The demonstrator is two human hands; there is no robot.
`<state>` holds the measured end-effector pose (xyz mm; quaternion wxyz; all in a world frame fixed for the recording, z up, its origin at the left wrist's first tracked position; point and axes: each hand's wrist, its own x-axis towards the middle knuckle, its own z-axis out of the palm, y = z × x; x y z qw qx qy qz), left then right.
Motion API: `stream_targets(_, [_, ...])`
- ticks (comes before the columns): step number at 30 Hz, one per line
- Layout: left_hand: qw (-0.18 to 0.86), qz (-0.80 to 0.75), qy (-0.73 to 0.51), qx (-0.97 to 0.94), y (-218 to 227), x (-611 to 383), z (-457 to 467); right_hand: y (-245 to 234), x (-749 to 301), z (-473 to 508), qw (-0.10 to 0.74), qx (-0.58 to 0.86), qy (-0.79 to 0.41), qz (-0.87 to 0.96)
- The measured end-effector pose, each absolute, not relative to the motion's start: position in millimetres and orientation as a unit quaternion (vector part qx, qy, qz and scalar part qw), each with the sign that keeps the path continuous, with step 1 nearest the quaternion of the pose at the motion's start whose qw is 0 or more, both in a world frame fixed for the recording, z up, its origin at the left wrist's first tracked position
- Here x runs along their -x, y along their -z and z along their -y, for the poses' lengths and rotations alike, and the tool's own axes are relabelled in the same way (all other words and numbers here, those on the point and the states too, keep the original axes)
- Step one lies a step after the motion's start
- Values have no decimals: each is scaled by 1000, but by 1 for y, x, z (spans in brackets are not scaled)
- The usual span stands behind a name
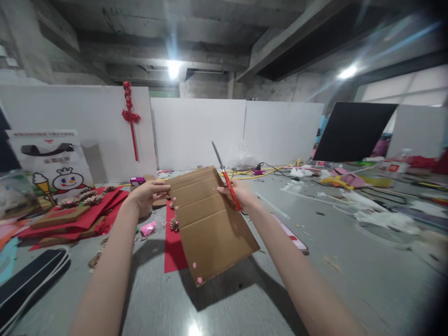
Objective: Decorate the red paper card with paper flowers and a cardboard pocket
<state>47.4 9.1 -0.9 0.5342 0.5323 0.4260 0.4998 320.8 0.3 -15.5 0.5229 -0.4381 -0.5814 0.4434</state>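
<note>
My left hand (153, 193) pinches the upper left edge of a brown cardboard sheet (206, 224), which is tilted above the table. Across it run several creases, and small pink dabs sit along its left side and lower left corner. My right hand (241, 190) is closed at the sheet's upper right edge. With that hand I also hold a red-handled tool (229, 184), its long pointed metal blade standing up and away from me; its exact kind is unclear. Partly hidden behind the cardboard lies a red sheet (174, 254) with pine-cone-like pieces (174, 224) on it.
Stacked red sheets and cardboard (70, 217) lie at left, before a printed paper bag (61, 170). A pink packet (148, 228) is near my left wrist. A phone (290, 233) lies beyond my right forearm. Cables (276, 169), plastic and scraps clutter the back and right.
</note>
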Motion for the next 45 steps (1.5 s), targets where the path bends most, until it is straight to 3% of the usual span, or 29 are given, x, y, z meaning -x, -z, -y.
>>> stream_targets(8, [554,-411,-503,-521,-1,-46,-12,13,-316,8,502,411,-530,546])
stream_targets(26, [544,-457,-469,-525,-6,-45,-10,20,-322,-3,508,454,-465,565])
stream_targets(45, [534,-361,-529,-553,-3,-44,-1,11,-312,13,484,373,-583,535])
